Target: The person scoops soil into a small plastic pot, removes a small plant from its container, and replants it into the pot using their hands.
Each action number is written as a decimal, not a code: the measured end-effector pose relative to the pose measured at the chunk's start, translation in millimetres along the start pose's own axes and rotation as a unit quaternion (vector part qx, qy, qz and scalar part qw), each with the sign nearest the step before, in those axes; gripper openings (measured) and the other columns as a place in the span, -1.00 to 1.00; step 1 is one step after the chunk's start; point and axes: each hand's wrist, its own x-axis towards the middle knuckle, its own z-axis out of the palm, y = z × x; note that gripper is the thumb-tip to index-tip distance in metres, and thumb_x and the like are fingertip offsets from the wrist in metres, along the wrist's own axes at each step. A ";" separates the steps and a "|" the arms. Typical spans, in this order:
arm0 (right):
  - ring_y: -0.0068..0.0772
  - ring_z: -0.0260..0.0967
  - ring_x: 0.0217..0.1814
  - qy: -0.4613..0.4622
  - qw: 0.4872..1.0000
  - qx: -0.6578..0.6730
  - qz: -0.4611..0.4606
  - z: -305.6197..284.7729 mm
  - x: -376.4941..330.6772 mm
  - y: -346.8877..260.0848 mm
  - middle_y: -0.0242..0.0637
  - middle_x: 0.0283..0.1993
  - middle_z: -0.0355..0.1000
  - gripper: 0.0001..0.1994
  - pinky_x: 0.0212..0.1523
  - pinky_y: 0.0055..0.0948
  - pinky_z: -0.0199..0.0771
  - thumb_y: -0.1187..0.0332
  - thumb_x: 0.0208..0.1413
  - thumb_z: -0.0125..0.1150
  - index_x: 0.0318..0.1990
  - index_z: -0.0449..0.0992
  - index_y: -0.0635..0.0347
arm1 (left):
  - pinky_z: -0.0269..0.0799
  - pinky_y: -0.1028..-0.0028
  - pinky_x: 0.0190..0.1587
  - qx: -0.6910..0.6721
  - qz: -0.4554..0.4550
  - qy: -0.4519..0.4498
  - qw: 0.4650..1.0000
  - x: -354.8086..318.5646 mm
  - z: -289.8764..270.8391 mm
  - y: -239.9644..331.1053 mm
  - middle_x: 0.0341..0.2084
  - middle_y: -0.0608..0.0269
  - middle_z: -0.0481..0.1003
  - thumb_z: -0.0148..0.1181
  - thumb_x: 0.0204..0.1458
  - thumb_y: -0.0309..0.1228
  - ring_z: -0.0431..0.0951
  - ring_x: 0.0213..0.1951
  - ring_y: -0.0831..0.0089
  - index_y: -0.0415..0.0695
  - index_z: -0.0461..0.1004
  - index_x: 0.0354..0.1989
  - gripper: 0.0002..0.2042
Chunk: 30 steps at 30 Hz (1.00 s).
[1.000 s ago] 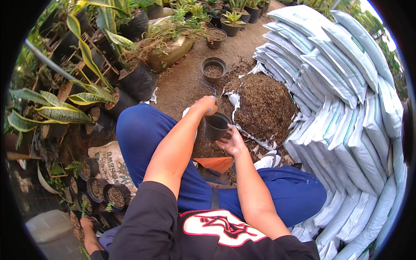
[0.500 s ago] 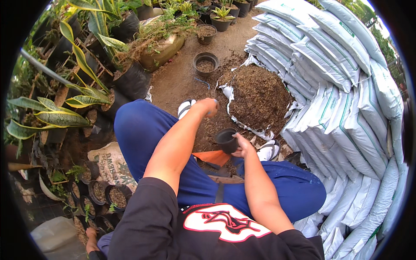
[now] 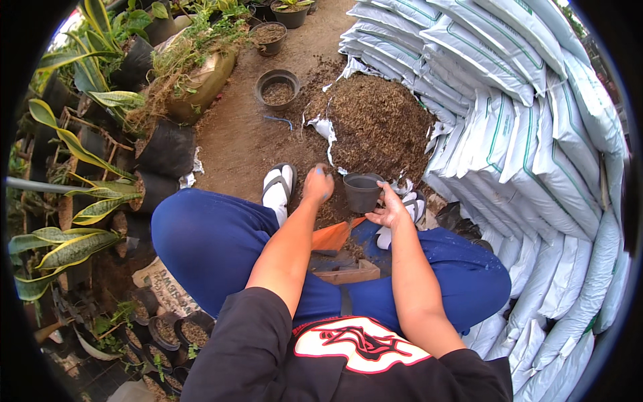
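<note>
My right hand (image 3: 390, 206) grips a small black plant pot (image 3: 362, 195) by its right side, with the thumb near the rim. The pot stands nearly upright in the air between my feet. To its left, my left hand (image 3: 318, 185) is closed in a loose fist, apart from the pot; whatever it may hold is hidden. Just beyond both hands rises a heap of brown potting mix (image 3: 375, 124) on a torn white sack (image 3: 325, 130). An orange piece of material (image 3: 331, 236) lies below my hands, close to a wooden block (image 3: 348, 271).
Stacked white sacks (image 3: 509, 127) form a wall on the right. Ahead on the dirt ground stand a pot with soil in it (image 3: 277, 90) and another filled pot (image 3: 269, 38). Snake plants (image 3: 74, 248) in black bags crowd the left; small soil-filled pots (image 3: 164, 331) sit lower left.
The black pot has been raised and turned more upright in my right hand. My left hand has drawn back slightly toward me. The view has shifted, so the surroundings sit higher and further left.
</note>
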 end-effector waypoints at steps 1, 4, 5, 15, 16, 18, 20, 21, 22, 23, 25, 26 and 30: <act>0.22 0.29 0.22 -0.006 1.000 0.028 0.002 0.2 -0.1 -0.9 0.33 0.33 0.13 -0.02 0.18 0.03 0.46 -0.28 -0.04 0.37 0.44 0.14 0.05 | 0.35 0.05 0.25 -0.043 -0.017 0.019 0.999 8.8 4.6 23.1 0.13 -0.20 0.45 0.13 0.20 -0.31 0.45 0.19 -0.09 -0.19 0.38 0.24 -0.56; 0.20 0.30 0.20 -0.017 0.997 0.073 -0.019 14.4 -4.4 -11.8 0.33 0.34 0.07 -0.05 0.16 0.03 0.49 -0.25 -0.06 0.41 0.38 0.17 0.08 | 0.35 0.05 0.24 -0.203 -0.128 0.128 0.962 39.9 16.9 47.6 0.13 -0.22 0.45 0.18 0.16 -0.19 0.45 0.18 -0.15 -0.19 0.37 0.24 -0.49; 0.15 0.28 0.23 -0.009 0.997 0.074 -0.031 25.1 -12.4 -14.4 0.27 0.29 0.15 -0.04 0.13 0.05 0.52 -0.26 -0.01 0.37 0.38 0.14 0.19 | 0.35 0.05 0.24 -0.249 -0.164 0.158 0.941 50.0 18.1 50.3 0.13 -0.22 0.45 0.18 0.15 -0.16 0.45 0.18 -0.16 -0.19 0.37 0.24 -0.47; 0.26 0.16 0.38 0.034 0.994 0.060 -0.081 25.3 -42.9 -71.9 0.34 0.46 -0.08 0.08 0.24 0.09 0.46 -0.22 0.03 0.37 0.52 -0.08 0.19 | 0.28 0.15 0.17 -0.536 -0.292 0.158 0.776 35.0 38.5 89.9 -0.02 0.08 0.47 0.03 0.31 -0.01 0.44 0.04 0.19 -0.18 0.43 0.07 -0.55; 0.27 0.14 0.39 0.036 0.995 0.040 -0.082 26.9 -49.4 -78.7 0.35 0.47 -0.11 0.11 0.26 0.10 0.43 -0.23 0.02 0.37 0.54 -0.11 0.19 | 0.29 0.12 0.13 -0.546 -0.271 0.172 0.774 35.3 40.1 86.2 -0.07 0.11 0.46 0.02 0.32 -0.01 0.44 0.00 0.19 -0.14 0.41 0.08 -0.57; 0.30 0.13 0.42 0.059 0.994 -0.002 -0.090 32.9 -70.4 -92.7 0.39 0.50 -0.15 0.17 0.33 0.09 0.36 -0.27 -0.02 0.39 0.55 -0.15 0.19 | 0.29 0.09 0.01 -0.554 -0.246 0.193 0.771 38.3 45.0 87.1 -0.17 0.18 0.41 0.01 0.34 0.00 0.40 -0.12 0.24 -0.10 0.40 0.01 -0.61; 0.32 0.14 0.42 0.065 0.992 -0.032 -0.100 27.9 -79.8 -110.6 0.39 0.49 -0.13 0.18 0.32 0.08 0.37 -0.29 -0.03 0.39 0.55 -0.15 0.19 | 0.29 0.10 0.02 -0.576 -0.274 0.191 0.746 43.5 49.6 88.9 -0.19 0.19 0.41 0.02 0.34 -0.01 0.41 -0.11 0.24 -0.10 0.40 0.00 -0.62; 0.33 0.14 0.42 0.065 0.991 -0.046 -0.104 27.8 -86.3 -120.2 0.40 0.49 -0.13 0.18 0.32 0.08 0.37 -0.29 -0.03 0.39 0.55 -0.15 0.19 | 0.29 0.11 0.02 -0.585 -0.287 0.192 0.733 46.0 49.7 87.5 -0.19 0.19 0.41 0.03 0.33 -0.02 0.41 -0.11 0.24 -0.10 0.40 -0.01 -0.62; 0.35 0.15 0.42 0.054 0.989 -0.081 -0.110 25.9 -94.4 -128.0 0.41 0.49 -0.13 0.17 0.32 0.09 0.37 -0.29 -0.03 0.38 0.54 -0.13 0.23 | 0.28 0.12 0.07 -0.559 -0.276 0.216 0.752 48.5 50.2 86.5 -0.17 0.17 0.40 0.04 0.33 -0.02 0.40 -0.07 0.22 -0.12 0.39 -0.01 -0.61; 0.31 0.17 0.41 0.046 0.986 -0.107 -0.117 17.1 -98.1 -137.2 0.41 0.48 -0.09 0.15 0.31 0.11 0.38 -0.28 0.00 0.37 0.53 -0.11 0.26 | 0.26 0.13 0.12 -0.529 -0.265 0.235 0.771 48.9 55.6 87.5 -0.14 0.15 0.39 0.06 0.32 -0.02 0.40 -0.04 0.19 -0.14 0.39 -0.01 -0.60; 0.25 0.20 0.40 0.069 0.972 -0.148 -0.172 22.5 -116.2 -151.0 0.39 0.47 -0.05 0.11 0.28 0.10 0.42 -0.26 0.03 0.36 0.51 -0.06 0.32 | 0.23 0.15 0.22 -0.472 -0.237 0.285 0.800 58.0 53.2 89.4 -0.08 0.11 0.38 0.09 0.30 -0.02 0.39 0.03 0.15 -0.18 0.38 -0.01 -0.58; 0.22 0.23 0.38 0.091 0.960 -0.172 -0.202 8.9 -123.9 -157.3 0.37 0.46 -0.02 0.08 0.26 0.09 0.44 -0.24 0.04 0.36 0.48 -0.02 0.34 | 0.22 0.16 0.25 -0.438 -0.223 0.296 0.819 48.8 48.4 110.3 -0.02 0.05 0.39 0.10 0.30 -0.07 0.39 0.07 0.09 -0.19 0.39 0.04 -0.59; -0.04 0.34 0.25 0.160 0.899 -0.268 -0.307 28.9 -164.2 -181.6 0.21 0.30 0.19 -0.17 0.11 0.01 0.54 -0.15 0.05 0.41 0.20 0.22 0.39 | 0.17 0.15 0.30 -0.411 -0.036 0.285 0.865 58.2 27.1 128.9 0.18 -0.04 0.35 0.10 0.31 -0.20 0.32 0.24 0.03 -0.22 0.36 0.20 -0.58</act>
